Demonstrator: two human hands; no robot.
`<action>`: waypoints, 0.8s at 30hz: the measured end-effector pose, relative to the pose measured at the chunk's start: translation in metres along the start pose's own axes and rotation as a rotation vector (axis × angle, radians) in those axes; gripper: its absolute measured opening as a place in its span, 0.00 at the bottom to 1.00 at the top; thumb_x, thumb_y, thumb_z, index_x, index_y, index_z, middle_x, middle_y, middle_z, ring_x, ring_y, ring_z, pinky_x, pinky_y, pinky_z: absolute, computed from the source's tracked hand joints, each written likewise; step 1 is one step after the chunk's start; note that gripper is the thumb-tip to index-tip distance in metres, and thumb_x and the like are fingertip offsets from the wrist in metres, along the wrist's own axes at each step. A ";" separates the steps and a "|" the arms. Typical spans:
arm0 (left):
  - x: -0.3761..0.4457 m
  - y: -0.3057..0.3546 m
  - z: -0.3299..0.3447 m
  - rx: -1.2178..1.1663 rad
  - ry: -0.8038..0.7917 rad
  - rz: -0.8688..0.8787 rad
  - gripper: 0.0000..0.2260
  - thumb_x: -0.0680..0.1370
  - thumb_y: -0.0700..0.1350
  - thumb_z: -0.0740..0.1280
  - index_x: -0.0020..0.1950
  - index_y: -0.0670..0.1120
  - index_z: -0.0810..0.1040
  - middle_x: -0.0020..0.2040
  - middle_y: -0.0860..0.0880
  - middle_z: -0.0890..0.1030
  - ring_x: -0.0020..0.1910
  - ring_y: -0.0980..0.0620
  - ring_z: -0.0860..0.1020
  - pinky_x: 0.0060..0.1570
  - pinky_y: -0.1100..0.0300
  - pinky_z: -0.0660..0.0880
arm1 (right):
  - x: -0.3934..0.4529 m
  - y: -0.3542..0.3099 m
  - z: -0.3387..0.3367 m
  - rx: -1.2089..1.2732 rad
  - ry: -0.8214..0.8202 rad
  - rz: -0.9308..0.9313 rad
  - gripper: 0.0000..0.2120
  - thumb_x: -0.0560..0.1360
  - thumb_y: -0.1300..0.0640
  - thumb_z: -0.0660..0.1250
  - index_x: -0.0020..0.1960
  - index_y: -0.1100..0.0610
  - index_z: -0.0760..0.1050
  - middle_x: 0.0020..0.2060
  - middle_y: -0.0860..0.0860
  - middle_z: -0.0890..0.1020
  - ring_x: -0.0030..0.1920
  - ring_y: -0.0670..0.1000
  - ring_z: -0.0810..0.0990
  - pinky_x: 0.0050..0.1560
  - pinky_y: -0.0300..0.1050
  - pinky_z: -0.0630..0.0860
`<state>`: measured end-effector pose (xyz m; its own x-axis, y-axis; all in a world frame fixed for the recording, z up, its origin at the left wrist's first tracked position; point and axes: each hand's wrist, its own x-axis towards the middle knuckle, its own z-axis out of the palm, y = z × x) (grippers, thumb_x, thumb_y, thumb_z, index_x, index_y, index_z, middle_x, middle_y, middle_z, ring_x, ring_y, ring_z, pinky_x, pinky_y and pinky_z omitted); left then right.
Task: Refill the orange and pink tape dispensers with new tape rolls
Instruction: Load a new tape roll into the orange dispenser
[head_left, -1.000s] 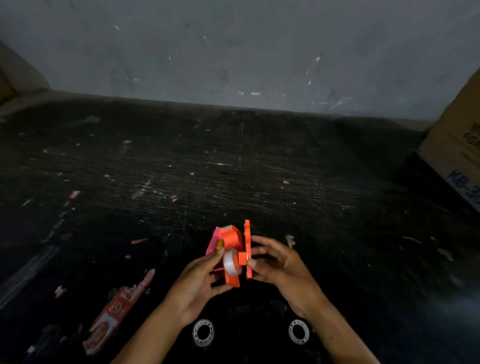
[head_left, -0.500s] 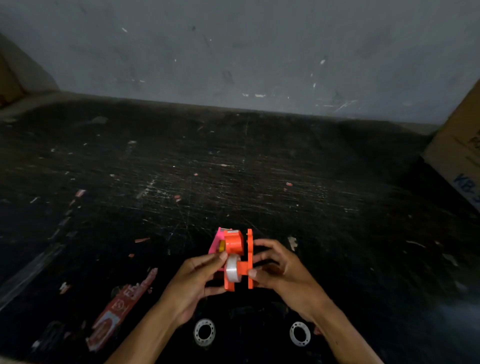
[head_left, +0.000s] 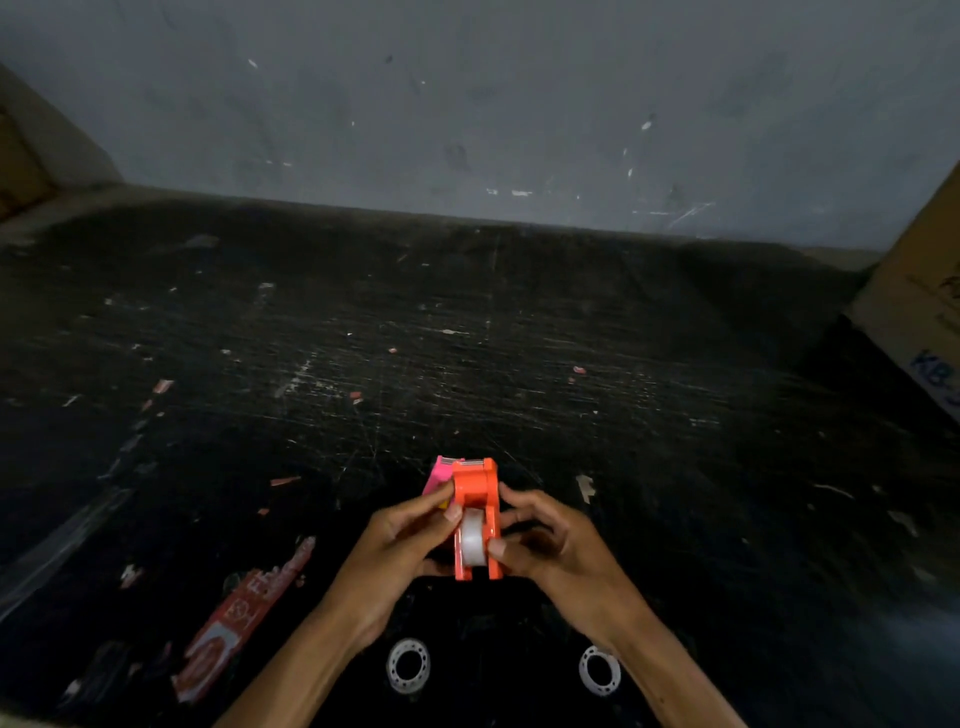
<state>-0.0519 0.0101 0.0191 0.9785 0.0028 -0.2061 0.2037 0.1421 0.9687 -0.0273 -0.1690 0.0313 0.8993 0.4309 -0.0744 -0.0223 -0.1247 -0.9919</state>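
I hold the orange tape dispenser (head_left: 475, 493) upright between both hands, low in the middle of the view. A whitish tape roll (head_left: 472, 543) sits between its two closed side walls. My left hand (head_left: 395, 551) grips the dispenser's left side with the thumb near the roll. My right hand (head_left: 550, 545) presses on its right side. The pink tape dispenser (head_left: 439, 475) stands just behind and left of the orange one, mostly hidden. Two white ring-shaped tape cores (head_left: 409, 665) (head_left: 600, 670) lie on the surface below my wrists.
The work surface (head_left: 467, 338) is black and scratched, littered with small paper scraps. A red and white printed wrapper (head_left: 239, 618) lies at the lower left. A cardboard box (head_left: 919, 291) stands at the right edge. A grey wall (head_left: 467, 104) closes the far side.
The orange dispenser's right side panel, which stood apart from the body, now sits closed against it around the roll. My hands have pressed in on both sides.
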 end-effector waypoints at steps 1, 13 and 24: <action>0.000 0.001 0.000 0.005 -0.009 0.012 0.17 0.70 0.46 0.66 0.59 0.48 0.78 0.53 0.48 0.84 0.52 0.51 0.81 0.40 0.57 0.80 | 0.000 -0.002 0.000 -0.015 -0.008 -0.003 0.18 0.71 0.62 0.71 0.58 0.50 0.76 0.51 0.54 0.83 0.53 0.48 0.81 0.59 0.50 0.77; 0.015 0.002 0.022 -0.294 -0.104 -0.054 0.16 0.76 0.49 0.61 0.64 0.53 0.72 0.67 0.44 0.73 0.65 0.43 0.73 0.58 0.41 0.72 | 0.007 -0.003 -0.003 0.074 0.087 -0.035 0.20 0.71 0.66 0.70 0.60 0.51 0.76 0.48 0.56 0.84 0.48 0.47 0.82 0.49 0.37 0.79; 0.015 0.004 0.031 -0.274 -0.131 -0.055 0.16 0.74 0.50 0.62 0.62 0.58 0.74 0.60 0.51 0.80 0.58 0.50 0.78 0.55 0.38 0.75 | 0.018 -0.023 -0.012 -0.395 0.194 -0.231 0.05 0.69 0.58 0.73 0.43 0.50 0.83 0.38 0.50 0.79 0.39 0.44 0.77 0.41 0.35 0.73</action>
<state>-0.0352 -0.0196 0.0245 0.9656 -0.1379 -0.2205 0.2580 0.4003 0.8793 -0.0051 -0.1689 0.0543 0.9269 0.3172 0.2005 0.3204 -0.3911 -0.8628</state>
